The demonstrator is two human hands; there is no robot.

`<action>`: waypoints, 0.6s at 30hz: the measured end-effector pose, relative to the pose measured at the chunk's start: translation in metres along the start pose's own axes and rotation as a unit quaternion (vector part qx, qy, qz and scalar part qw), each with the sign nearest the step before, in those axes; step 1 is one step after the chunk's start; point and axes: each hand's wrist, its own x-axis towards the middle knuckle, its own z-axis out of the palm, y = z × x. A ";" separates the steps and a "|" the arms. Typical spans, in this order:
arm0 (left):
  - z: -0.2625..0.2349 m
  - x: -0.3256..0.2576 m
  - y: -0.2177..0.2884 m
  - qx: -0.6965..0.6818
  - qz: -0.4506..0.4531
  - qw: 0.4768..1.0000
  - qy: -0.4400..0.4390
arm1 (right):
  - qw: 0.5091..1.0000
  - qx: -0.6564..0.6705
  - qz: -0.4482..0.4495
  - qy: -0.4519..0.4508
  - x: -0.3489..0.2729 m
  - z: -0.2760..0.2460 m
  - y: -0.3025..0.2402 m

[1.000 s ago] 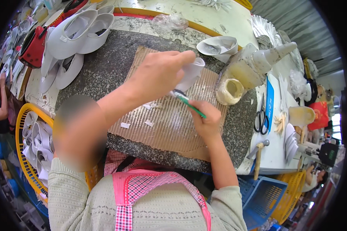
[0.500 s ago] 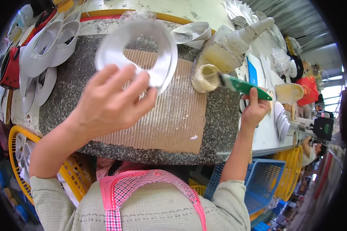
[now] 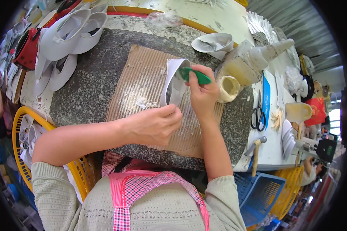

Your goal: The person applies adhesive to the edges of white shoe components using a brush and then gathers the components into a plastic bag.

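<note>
I see, in the head view, the left hand [image 3: 154, 125] gripping a white shoe upper [image 3: 174, 82] over corrugated cardboard [image 3: 123, 82]. The right hand [image 3: 204, 92] holds a green-handled brush [image 3: 198, 76].

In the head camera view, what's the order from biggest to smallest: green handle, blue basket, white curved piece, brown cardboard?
Largest to smallest, by what shows:
1. Brown cardboard
2. Blue basket, partly hidden
3. White curved piece
4. Green handle, partly covered

The basket lies lower down, so real sizes may differ.
</note>
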 end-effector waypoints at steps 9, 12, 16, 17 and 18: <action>0.016 -0.040 0.015 -0.044 -0.092 0.995 0.019 | 0.985 0.025 0.110 -0.132 0.003 0.007 -0.019; 0.018 -0.051 0.015 -0.115 -0.176 0.970 0.126 | 0.988 -0.123 0.030 -0.093 -0.007 0.002 -0.003; 0.032 -0.075 0.023 -0.195 -0.285 0.929 0.136 | 0.956 0.138 0.196 -0.168 -0.015 -0.012 -0.044; 0.032 -0.079 0.025 -0.195 -0.287 0.928 0.134 | 0.955 0.139 0.197 -0.171 -0.013 -0.010 -0.045; 0.031 -0.083 0.025 -0.211 -0.299 0.922 0.129 | 0.970 0.141 0.160 -0.113 -0.012 -0.006 -0.046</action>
